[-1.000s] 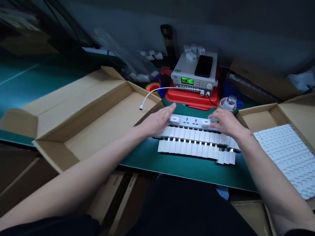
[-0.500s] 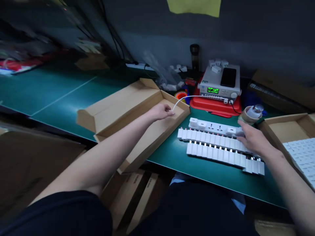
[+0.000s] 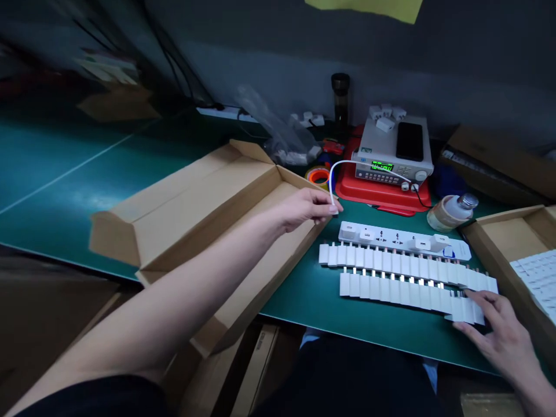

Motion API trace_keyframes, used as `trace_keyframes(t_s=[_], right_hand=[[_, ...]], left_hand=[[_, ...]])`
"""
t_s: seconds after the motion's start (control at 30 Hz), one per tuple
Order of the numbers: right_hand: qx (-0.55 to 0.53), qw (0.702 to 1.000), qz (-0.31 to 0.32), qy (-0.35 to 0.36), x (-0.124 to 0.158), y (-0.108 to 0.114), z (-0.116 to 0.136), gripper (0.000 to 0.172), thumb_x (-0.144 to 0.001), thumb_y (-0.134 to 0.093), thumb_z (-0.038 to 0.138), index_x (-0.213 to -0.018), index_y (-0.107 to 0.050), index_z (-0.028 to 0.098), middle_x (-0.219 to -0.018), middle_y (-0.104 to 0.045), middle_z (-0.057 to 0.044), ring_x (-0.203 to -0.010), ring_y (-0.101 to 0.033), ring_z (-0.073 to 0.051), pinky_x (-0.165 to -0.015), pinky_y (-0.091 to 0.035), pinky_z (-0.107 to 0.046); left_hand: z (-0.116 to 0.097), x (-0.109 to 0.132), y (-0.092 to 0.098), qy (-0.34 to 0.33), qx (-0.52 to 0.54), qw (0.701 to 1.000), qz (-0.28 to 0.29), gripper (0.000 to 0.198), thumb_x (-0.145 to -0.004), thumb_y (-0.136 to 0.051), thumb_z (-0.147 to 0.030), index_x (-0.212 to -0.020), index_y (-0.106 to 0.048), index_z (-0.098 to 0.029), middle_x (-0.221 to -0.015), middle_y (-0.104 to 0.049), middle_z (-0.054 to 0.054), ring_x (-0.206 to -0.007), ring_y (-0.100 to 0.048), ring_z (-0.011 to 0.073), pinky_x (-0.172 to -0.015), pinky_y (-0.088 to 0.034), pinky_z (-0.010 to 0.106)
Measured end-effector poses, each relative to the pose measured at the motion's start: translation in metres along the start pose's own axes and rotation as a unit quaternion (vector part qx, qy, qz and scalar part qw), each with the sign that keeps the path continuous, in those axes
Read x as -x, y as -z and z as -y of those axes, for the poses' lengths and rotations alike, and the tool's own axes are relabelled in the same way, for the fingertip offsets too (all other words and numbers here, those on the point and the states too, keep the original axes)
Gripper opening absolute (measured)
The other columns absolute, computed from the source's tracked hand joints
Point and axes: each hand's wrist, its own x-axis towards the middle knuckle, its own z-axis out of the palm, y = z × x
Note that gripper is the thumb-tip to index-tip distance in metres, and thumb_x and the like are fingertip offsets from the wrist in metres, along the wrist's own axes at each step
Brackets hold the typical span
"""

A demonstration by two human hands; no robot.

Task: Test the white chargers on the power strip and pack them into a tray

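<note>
My left hand (image 3: 308, 209) pinches the free end of a white cable (image 3: 347, 164) that arcs back to a grey test meter (image 3: 393, 156) with a green display. It hovers over the right edge of an open cardboard box (image 3: 208, 214), just left of a white power strip (image 3: 403, 240) with small white chargers plugged in. Two rows of white chargers (image 3: 399, 275) lie in front of the strip. My right hand (image 3: 499, 333) rests, fingers spread, on the near row's right end.
The meter sits on a red tray (image 3: 382, 197) with a black phone (image 3: 409, 141) and loose chargers on top. A taped bottle (image 3: 452, 211) stands right of it. Another cardboard box (image 3: 504, 231) holding a white tray (image 3: 538, 278) is at the right. Green mat (image 3: 325, 301) covers the bench.
My left hand left the power strip, took the cable end and carried it toward the strip. My right hand slid from the strip to the right end of the near charger row.
</note>
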Motion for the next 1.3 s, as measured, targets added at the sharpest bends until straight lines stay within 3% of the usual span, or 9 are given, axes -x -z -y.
trace_keyframes(t_s=[0.17, 0.4, 0.57, 0.63, 0.73, 0.87, 1.07, 1.2, 1.3], right_hand=[[0.018, 0.999, -0.038, 0.011, 0.001, -0.007, 0.015, 0.055, -0.09, -0.059, 0.069, -0.119, -0.067, 0.023, -0.122, -0.06, -0.012, -0.107, -0.067, -0.029, -0.073, -0.06, -0.036], [-0.042, 0.998, -0.056, -0.007, 0.025, -0.011, 0.017, 0.044, -0.101, -0.051, 0.045, -0.141, -0.057, 0.028, -0.142, -0.058, -0.01, -0.124, -0.062, -0.031, -0.101, -0.055, -0.048], [-0.129, 0.96, -0.205, -0.139, 0.013, 0.012, 0.029, 0.046, -0.087, -0.073, 0.046, -0.128, -0.064, 0.027, -0.121, -0.07, -0.009, -0.105, -0.069, -0.031, -0.093, -0.057, -0.05], [-0.197, 0.942, -0.252, -0.098, -0.015, 0.027, 0.043, 0.04, -0.082, -0.08, 0.038, -0.119, -0.066, 0.027, -0.115, -0.071, -0.008, -0.104, -0.07, -0.03, -0.094, -0.057, -0.05], [-0.233, 0.956, -0.167, 0.067, -0.077, 0.042, 0.075, 0.031, -0.086, -0.076, 0.027, -0.116, -0.068, 0.027, -0.119, -0.071, -0.008, -0.106, -0.07, -0.028, -0.091, -0.058, -0.045], [-0.149, 0.963, -0.052, 0.22, -0.16, 0.04, 0.12, 0.022, -0.095, -0.064, 0.026, -0.116, -0.069, 0.021, -0.119, -0.068, -0.013, -0.106, -0.067, -0.027, -0.087, -0.056, -0.042], [0.089, 0.934, 0.208, 0.276, -0.224, 0.031, 0.169, 0.021, -0.092, -0.061, 0.018, -0.109, -0.074, 0.017, -0.117, -0.065, -0.015, -0.104, -0.06, -0.027, -0.083, -0.048, -0.038], [0.113, 0.915, 0.241, 0.302, -0.24, 0.029, 0.187, 0.019, -0.092, -0.061, 0.017, -0.106, -0.073, 0.014, -0.109, -0.065, -0.013, -0.093, -0.061, -0.023, -0.076, -0.044, -0.034], [0.097, 0.92, 0.24, 0.296, -0.243, 0.027, 0.19, 0.017, -0.093, -0.064, 0.021, -0.105, -0.073, 0.014, -0.107, -0.066, -0.013, -0.092, -0.062, -0.023, -0.077, -0.043, -0.033]], left_hand=[[0.019, -0.013, -0.032, -0.05, -0.045, 0.997, 0.042, 0.02, -0.082, -0.071, -0.029, -0.096, -0.076, -0.015, -0.082, -0.071, 0.004, -0.066, -0.058, 0.0115, -0.06, -0.046, 0.025], [0.034, -0.02, -0.028, -0.167, -0.189, 0.968, 0.007, 0.008, -0.087, -0.067, -0.021, -0.091, -0.075, -0.02, -0.092, -0.073, 0.003, -0.089, -0.067, 0.0174, -0.086, -0.054, 0.036], [0.036, -0.016, -0.035, -0.247, -0.264, 0.932, -0.008, 0.01, -0.089, -0.063, -0.015, -0.089, -0.071, -0.02, -0.099, -0.067, 0.004, -0.094, -0.066, 0.0173, -0.089, -0.055, 0.038], [0.036, -0.014, -0.04, -0.269, -0.291, 0.918, -0.015, 0.012, -0.09, -0.059, -0.013, -0.087, -0.068, -0.019, -0.104, -0.065, 0.005, -0.097, -0.065, 0.0178, -0.091, -0.055, 0.038], [0.036, -0.011, -0.048, -0.278, -0.333, 0.9, -0.032, 0.014, -0.093, -0.053, -0.012, -0.088, -0.064, -0.019, -0.105, -0.066, 0.006, -0.097, -0.065, 0.0187, -0.089, -0.055, 0.038], [0.037, -0.004, -0.06, -0.273, -0.385, 0.878, -0.079, 0.014, -0.095, -0.049, -0.013, -0.091, -0.062, -0.019, -0.105, -0.068, 0.007, -0.097, -0.066, 0.0206, -0.087, -0.056, 0.038], [0.04, 0.005, -0.08, -0.236, -0.432, 0.853, -0.173, 0.017, -0.094, -0.046, -0.01, -0.095, -0.061, -0.019, -0.112, -0.069, 0.009, -0.1, -0.066, 0.0222, -0.085, -0.055, 0.037], [0.038, 0.007, -0.083, -0.206, -0.428, 0.859, -0.192, 0.015, -0.094, -0.048, -0.011, -0.096, -0.061, -0.019, -0.113, -0.07, 0.009, -0.105, -0.066, 0.0243, -0.086, -0.054, 0.038], [0.034, 0.006, -0.082, -0.195, -0.374, 0.888, -0.186, 0.014, -0.093, -0.051, -0.012, -0.094, -0.063, -0.02, -0.109, -0.071, 0.007, -0.102, -0.066, 0.0227, -0.087, -0.053, 0.038]])
